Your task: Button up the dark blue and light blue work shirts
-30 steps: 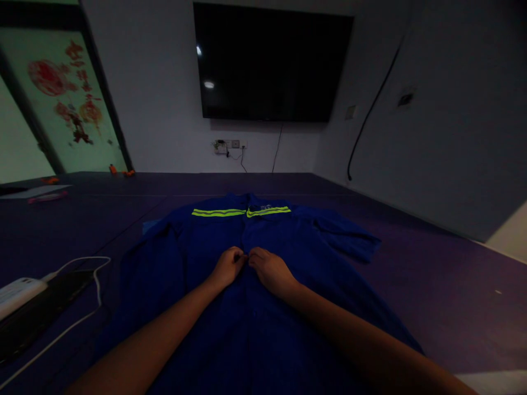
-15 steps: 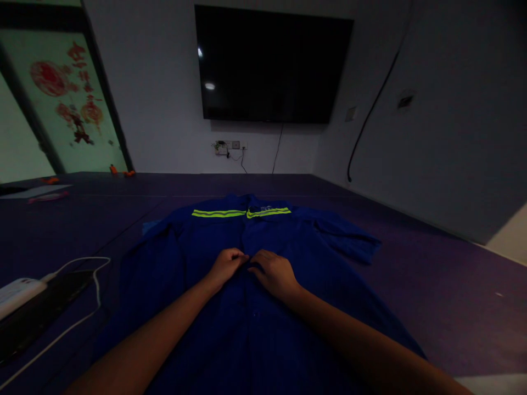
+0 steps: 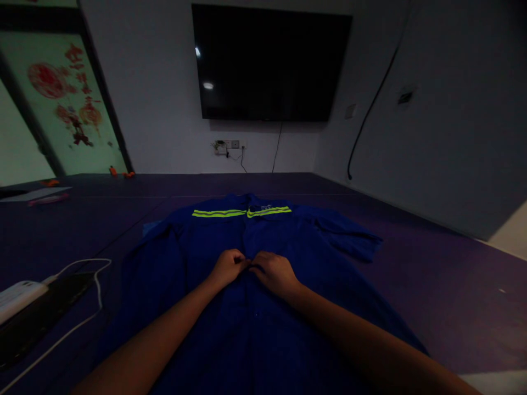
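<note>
A blue work jacket [image 3: 288, 233] with yellow-green reflective strips across its chest lies spread out in front of me, collar away from me. At the middle of its front opening, my left hand [image 3: 229, 266] pinches the cloth edge between thumb and fingers. Close against it on the right, my right hand [image 3: 275, 270] is also closed on the front edge, its fingertips meeting those of the left. Whatever sits between the fingertips, perhaps a button, is hidden. Lower on the front, a small button shows as a faint spot.
A white power strip [image 3: 21, 299] with a white cable [image 3: 100, 291] lies on the purple floor [image 3: 444, 285] at left. Farther left are a pale flat sheet and a pink item. A television [image 3: 272, 66] hangs on the far wall; a black cable [image 3: 373, 104] runs down the right wall.
My fingertips have drawn slightly closer together at the jacket's front edge. The jacket lies in nearly the same place.
</note>
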